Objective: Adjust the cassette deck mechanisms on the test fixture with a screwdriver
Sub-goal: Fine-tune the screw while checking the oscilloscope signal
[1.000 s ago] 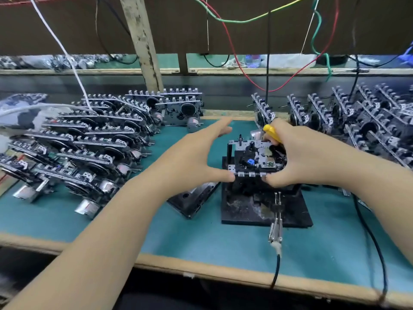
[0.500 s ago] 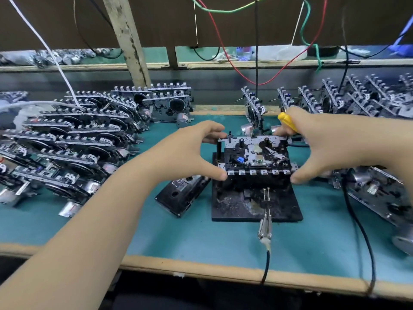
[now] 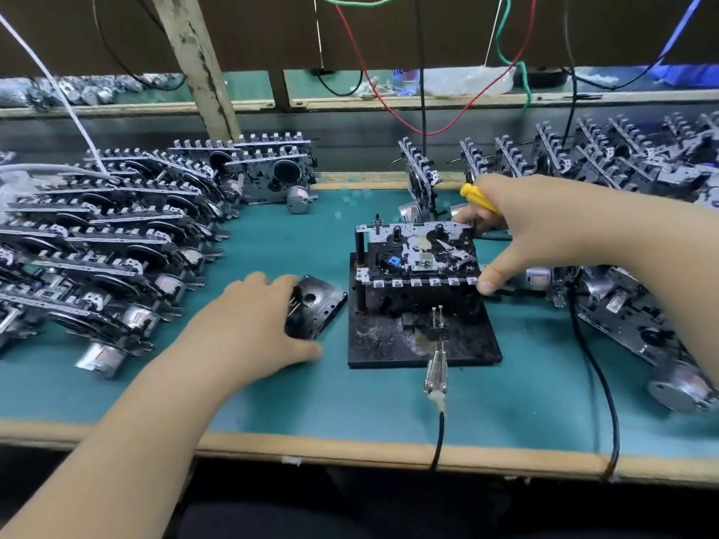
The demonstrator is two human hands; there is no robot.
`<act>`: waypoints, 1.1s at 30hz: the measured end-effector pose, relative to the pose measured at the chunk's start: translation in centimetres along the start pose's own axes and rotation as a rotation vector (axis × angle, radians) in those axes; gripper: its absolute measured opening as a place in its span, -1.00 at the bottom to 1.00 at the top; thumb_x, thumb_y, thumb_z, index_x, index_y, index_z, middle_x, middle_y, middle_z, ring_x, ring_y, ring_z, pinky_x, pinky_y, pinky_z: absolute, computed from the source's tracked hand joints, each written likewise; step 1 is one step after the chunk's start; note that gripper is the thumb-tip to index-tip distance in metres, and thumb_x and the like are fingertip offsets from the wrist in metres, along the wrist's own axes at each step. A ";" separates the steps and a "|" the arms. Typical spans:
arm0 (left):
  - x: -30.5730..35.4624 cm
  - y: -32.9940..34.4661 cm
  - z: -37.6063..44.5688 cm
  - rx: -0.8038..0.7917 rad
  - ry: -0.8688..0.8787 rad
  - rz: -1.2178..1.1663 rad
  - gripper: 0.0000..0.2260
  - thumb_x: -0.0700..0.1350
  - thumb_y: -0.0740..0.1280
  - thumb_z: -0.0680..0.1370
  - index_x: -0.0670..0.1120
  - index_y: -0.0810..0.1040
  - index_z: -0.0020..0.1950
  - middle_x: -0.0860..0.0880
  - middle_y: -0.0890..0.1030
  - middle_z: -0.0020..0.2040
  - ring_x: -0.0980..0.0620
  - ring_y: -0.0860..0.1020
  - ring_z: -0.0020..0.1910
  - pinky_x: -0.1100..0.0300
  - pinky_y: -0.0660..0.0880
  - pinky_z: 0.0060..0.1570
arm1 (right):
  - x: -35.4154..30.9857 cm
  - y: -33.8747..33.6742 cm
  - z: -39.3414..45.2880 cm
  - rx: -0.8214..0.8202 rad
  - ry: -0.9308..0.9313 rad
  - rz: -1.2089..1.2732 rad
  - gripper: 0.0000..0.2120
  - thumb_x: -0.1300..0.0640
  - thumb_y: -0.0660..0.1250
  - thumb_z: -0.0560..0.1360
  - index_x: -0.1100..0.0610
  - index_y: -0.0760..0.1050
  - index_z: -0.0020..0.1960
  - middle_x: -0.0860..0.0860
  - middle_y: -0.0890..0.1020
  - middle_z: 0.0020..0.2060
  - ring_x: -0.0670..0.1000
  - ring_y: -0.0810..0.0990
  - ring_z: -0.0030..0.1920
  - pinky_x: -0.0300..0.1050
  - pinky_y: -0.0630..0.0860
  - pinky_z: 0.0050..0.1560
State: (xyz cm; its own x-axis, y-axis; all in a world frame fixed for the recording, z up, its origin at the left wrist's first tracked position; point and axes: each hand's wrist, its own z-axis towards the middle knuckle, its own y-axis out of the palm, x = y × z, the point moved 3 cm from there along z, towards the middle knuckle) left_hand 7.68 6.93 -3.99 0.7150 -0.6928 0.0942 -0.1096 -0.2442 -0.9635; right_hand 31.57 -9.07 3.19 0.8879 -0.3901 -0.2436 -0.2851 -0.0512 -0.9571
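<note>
Here left hand (image 3: 260, 320) grips cassette (image 3: 317, 305); right hand (image 3: 533, 231) holds screwdriver (image 3: 477, 197).

text: you find none readable | motor cans (image 3: 100, 356) left of your left hand (image 3: 256, 328): labels too blurred to read | motor can (image 3: 539, 277) just right of your right hand (image 3: 517, 231) thumb: label blurred | packet (image 3: 404, 73) far behind your right hand: print illegible
</note>
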 end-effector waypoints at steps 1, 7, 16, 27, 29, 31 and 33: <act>-0.4 -0.3 -0.3 0.027 -0.008 -0.046 -0.22 0.26 0.47 0.40 0.13 0.25 0.53 0.00 0.47 0.35 -0.05 0.45 0.32 0.09 0.43 0.18 | 0.0 0.0 0.0 0.002 0.000 0.001 -0.33 -0.09 0.70 0.13 -0.14 0.22 -0.11 -0.13 0.54 0.35 -0.03 0.55 0.17 -0.07 0.40 0.03; 0.7 -7.7 -1.2 0.549 0.293 -0.433 -0.66 0.14 0.48 0.33 0.19 0.56 0.08 0.29 0.59 -0.07 0.35 0.53 -0.04 0.50 0.39 -0.09 | 0.1 0.0 -0.1 0.020 0.004 -0.011 -0.32 -0.11 0.69 0.14 -0.17 0.18 -0.14 -0.19 0.52 0.36 -0.03 0.52 0.15 -0.06 0.38 0.03; 7.1 -5.9 2.4 0.235 0.626 -0.341 -0.81 -0.01 0.33 0.59 0.21 0.54 0.18 0.14 0.60 0.27 0.00 0.56 0.20 0.22 0.29 0.10 | 0.0 0.3 -3.6 0.231 -0.103 0.320 -0.53 0.07 0.51 0.43 0.07 0.30 0.18 -0.33 0.40 0.42 -0.31 0.46 0.30 -0.21 0.46 0.21; 7.6 -5.0 1.8 0.199 0.666 -0.293 -0.59 0.17 0.33 0.46 0.15 0.51 0.30 0.09 0.53 0.36 0.09 0.47 0.28 0.17 0.31 0.24 | -1.1 4.9 -2.4 0.631 -0.071 0.740 -0.71 0.14 0.28 0.65 0.12 0.23 -0.17 0.17 0.64 -0.09 -0.29 0.65 0.06 -0.10 0.49 0.14; 7.6 -5.4 1.7 0.201 0.676 -0.240 -0.54 0.12 0.43 0.40 0.16 0.48 0.29 0.10 0.56 0.33 0.08 0.49 0.23 0.12 0.34 0.22 | -1.2 5.2 -2.5 0.660 -0.069 0.769 -0.70 0.13 0.27 0.66 0.13 0.23 -0.18 0.25 0.60 -0.10 -0.28 0.66 0.07 -0.04 0.49 0.17; 7.8 -5.6 1.8 0.218 0.683 -0.217 -0.54 0.01 0.48 0.41 0.15 0.45 0.28 0.10 0.62 0.18 0.04 0.53 0.11 0.09 0.38 0.14 | -1.3 5.4 -2.7 0.666 -0.073 0.810 -0.70 0.12 0.26 0.66 0.09 0.23 -0.20 0.28 0.58 -0.10 -0.25 0.66 0.09 0.05 0.50 0.22; 8.0 -5.6 1.9 0.221 0.679 -0.232 -0.53 -0.03 0.48 0.41 0.17 0.40 0.25 0.11 0.62 -0.02 0.03 0.51 -0.05 0.08 0.39 0.04 | -1.2 5.6 -2.8 0.662 -0.075 0.833 -0.71 0.09 0.25 0.65 0.09 0.25 -0.19 0.21 0.64 -0.09 -0.22 0.65 0.13 0.11 0.48 0.26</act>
State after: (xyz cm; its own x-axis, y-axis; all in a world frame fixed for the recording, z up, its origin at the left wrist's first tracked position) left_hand 15.30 4.08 1.67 0.1112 -0.9239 0.3662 0.1846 -0.3429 -0.9211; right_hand 27.89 -11.51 -1.43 0.5300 -0.0131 -0.8479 -0.5799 0.7240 -0.3736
